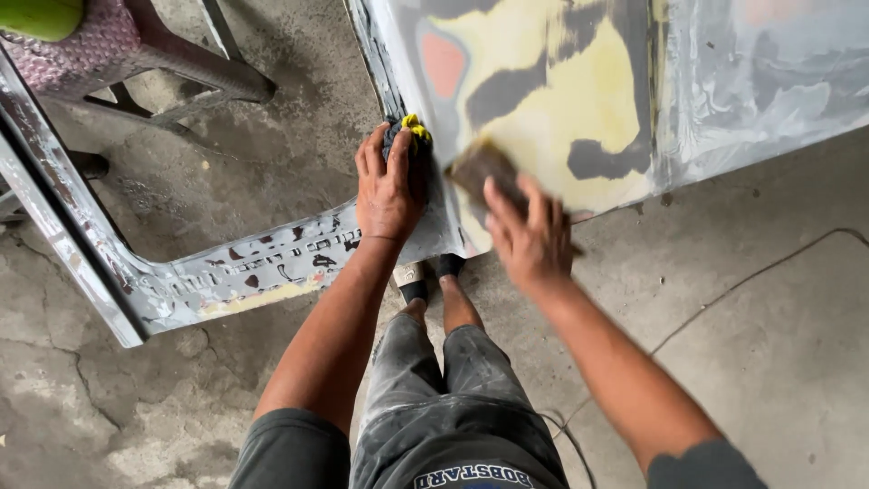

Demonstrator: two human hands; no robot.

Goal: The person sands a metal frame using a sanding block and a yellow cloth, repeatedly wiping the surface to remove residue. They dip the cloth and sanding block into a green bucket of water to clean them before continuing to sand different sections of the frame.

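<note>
At frame centre, a dark sponge with yellow edge [407, 136] is gripped by the left hand [389, 186]; a brown sanding block [484, 167] is pressed onto the filler-patched car door panel [579, 81] by the right hand [529, 237].

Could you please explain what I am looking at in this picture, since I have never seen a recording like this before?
There is no machine here: a person wears a camera on the head, so the single picture looks down over their own arms, legs and feet onto a cracked concrete floor. In front of them lies a car body panel, sanded to bare grey metal with yellow filler patches; its window-frame part runs off to the left. The left hand rests on the panel's edge, gripping a dark cloth with a yellow part. The right hand presses a brown sanding block flat against the filler; it looks blurred. At the top left stands a dark plastic stool.
</note>
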